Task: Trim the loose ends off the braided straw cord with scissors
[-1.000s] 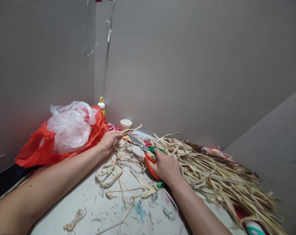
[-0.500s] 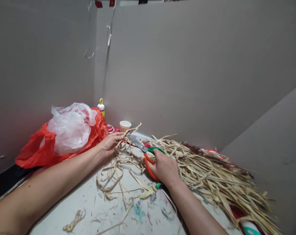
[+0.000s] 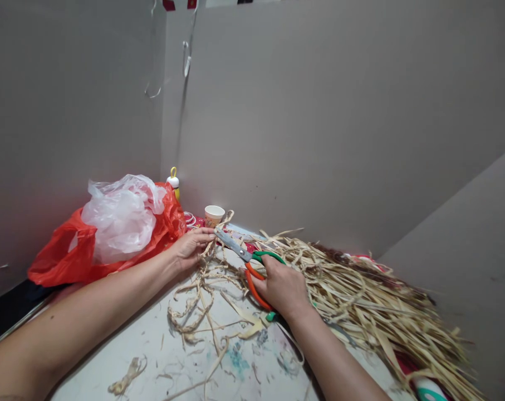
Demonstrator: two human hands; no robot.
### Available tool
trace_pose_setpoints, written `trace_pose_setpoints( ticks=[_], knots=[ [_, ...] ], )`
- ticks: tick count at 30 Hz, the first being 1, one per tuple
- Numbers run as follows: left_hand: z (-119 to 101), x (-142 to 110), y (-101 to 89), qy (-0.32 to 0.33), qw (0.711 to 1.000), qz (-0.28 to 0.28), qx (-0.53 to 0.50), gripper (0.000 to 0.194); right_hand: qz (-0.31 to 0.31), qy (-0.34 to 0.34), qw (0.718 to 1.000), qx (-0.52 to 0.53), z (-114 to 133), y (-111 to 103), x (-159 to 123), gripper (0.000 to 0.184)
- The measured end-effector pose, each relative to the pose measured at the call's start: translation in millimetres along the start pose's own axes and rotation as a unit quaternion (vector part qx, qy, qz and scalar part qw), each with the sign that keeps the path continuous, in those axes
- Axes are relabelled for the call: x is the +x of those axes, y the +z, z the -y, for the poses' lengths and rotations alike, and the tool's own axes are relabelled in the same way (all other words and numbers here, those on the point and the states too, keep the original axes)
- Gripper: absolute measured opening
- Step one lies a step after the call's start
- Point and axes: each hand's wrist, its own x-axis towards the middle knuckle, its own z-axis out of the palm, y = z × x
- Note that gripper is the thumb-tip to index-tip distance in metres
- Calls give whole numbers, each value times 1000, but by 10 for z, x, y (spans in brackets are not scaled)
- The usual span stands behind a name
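Head view: bare arms reach from the near side over a pale, stained tabletop (image 3: 152, 340), with the braided cord (image 3: 202, 273) at the center, one end raised just right of a paper cup (image 3: 214, 218) and the rest lying in loose, tangled loops nearer. The left hand (image 3: 192, 246) pinches the cord with its fingers drawn close together. The right hand (image 3: 283, 284) is wrapped around the orange and green handles of the scissors (image 3: 238, 248), whose blades lie nearly together, tips beside the left fingertips. With the tips so close, a slip could nick a finger; because the strands overlap, the blades could also catch the wrong one or fray the braid. A sharp tug on the cord might drag its tangle, and a forward jolt could knock the cup. Room is tight at the far side, where a gray wall (image 3: 319, 122) rises. Left of the hands, a red bag (image 3: 64, 250) topped with white plastic (image 3: 118, 223) crowds the left forearm; to the right, a heap of dry straw (image 3: 361, 301) hems in the right. The openest stretch is the near tabletop between the forearms, scattered with scraps (image 3: 127, 377).
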Motion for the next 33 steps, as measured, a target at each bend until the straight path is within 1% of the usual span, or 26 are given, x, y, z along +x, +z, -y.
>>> trace_pose_setpoints(
  ticks=[6,10,18,24,29,33],
  knots=[
    [14,9,1,13,1000,-20,14,16,-24,-6,1000,0,0,58,-13,52],
    [27,15,3,18,999,-30,18,15,-22,-2,1000,-8,-2,91,-24,52],
    [28,9,-7,19,999,-21,20,15,-20,-6,1000,7,5,86,-20,51],
    [42,12,-3,15,999,-12,31,15,-46,-7,998,29,6,98,-20,52],
    [47,9,3,20,999,-12,39,13,-60,20,996,59,4,103,-24,53],
    [34,7,0,28,999,-6,45,15,-62,80,987,123,-15,91,-18,52]
  ],
)
